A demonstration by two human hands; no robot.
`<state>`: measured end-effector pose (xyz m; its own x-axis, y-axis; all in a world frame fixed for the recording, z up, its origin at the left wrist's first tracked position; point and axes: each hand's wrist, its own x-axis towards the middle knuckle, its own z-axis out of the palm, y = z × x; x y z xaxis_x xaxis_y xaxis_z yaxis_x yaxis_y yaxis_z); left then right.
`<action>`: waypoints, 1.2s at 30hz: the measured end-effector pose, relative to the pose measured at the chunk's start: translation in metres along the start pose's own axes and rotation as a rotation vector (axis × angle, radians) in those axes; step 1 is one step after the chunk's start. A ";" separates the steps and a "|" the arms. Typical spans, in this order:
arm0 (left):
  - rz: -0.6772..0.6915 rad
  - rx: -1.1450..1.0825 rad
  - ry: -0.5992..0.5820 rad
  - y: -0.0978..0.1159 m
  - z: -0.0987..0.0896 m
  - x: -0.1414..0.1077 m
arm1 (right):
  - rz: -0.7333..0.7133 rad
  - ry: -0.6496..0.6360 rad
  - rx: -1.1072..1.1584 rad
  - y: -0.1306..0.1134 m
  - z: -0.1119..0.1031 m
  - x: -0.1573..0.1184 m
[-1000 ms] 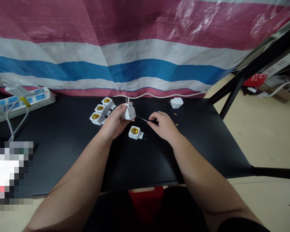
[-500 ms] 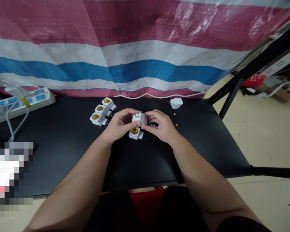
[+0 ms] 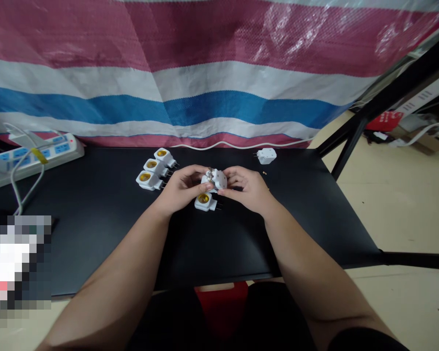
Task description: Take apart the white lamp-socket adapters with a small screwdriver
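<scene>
Item: white plug adapter (image 3: 215, 179), which I logged clasped between both hands over the black bench (image 3: 95, 243), just above a lamp-holder plug (image 3: 204, 201). Left hand (image 3: 185, 187) and right hand (image 3: 247, 189): fingers (image 3: 196, 171) clenched around the adapter. Change from my earlier frame: adapter slightly further right and turned; thin screwdriver no longer visible. Also listed: three lamp-holder plugs (image 3: 151, 168), clustered left of the hands; second adapter (image 3: 267, 156), far right; brass pin (image 3: 264, 173), just below it.
</scene>
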<state>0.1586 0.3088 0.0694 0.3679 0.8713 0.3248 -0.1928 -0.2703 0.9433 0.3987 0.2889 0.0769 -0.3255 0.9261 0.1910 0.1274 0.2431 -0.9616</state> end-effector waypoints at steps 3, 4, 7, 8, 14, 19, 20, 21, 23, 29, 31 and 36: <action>-0.012 -0.019 0.004 0.000 0.000 0.000 | 0.011 0.031 0.045 -0.004 0.000 0.001; -0.008 -0.012 0.021 0.000 0.000 0.001 | 0.017 0.051 0.060 -0.005 -0.001 0.002; 0.017 0.011 0.095 0.000 0.000 0.001 | 0.031 0.156 0.081 -0.005 -0.007 0.006; 0.024 0.013 0.117 0.000 -0.001 0.002 | 0.037 0.201 0.068 -0.004 -0.010 0.007; 0.029 0.033 0.162 -0.003 -0.003 0.004 | 0.071 0.325 -0.413 0.009 -0.021 0.009; -0.012 0.045 0.197 -0.007 -0.005 0.004 | 0.077 0.241 -0.779 0.016 -0.018 0.008; -0.020 0.045 0.201 -0.007 -0.005 0.004 | 0.090 0.224 -0.815 0.017 -0.018 0.008; -0.028 0.046 0.203 -0.007 -0.005 0.004 | 0.106 0.208 -0.839 0.018 -0.017 0.008; -0.046 0.045 0.201 -0.007 -0.005 0.004 | 0.121 0.199 -0.849 0.019 -0.017 0.008; -0.081 0.023 0.196 -0.006 -0.003 0.004 | -0.147 0.205 -0.398 0.011 -0.009 0.008; -0.079 0.015 0.189 -0.005 -0.002 0.004 | -0.229 0.151 -0.232 0.010 -0.002 0.007; -0.099 -0.046 0.150 -0.001 0.002 0.003 | -0.299 0.200 -0.217 0.012 0.007 0.007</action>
<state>0.1616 0.3104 0.0693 0.2484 0.9449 0.2130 -0.2050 -0.1636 0.9650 0.3917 0.2959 0.0657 -0.1923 0.8378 0.5109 0.2566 0.5455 -0.7979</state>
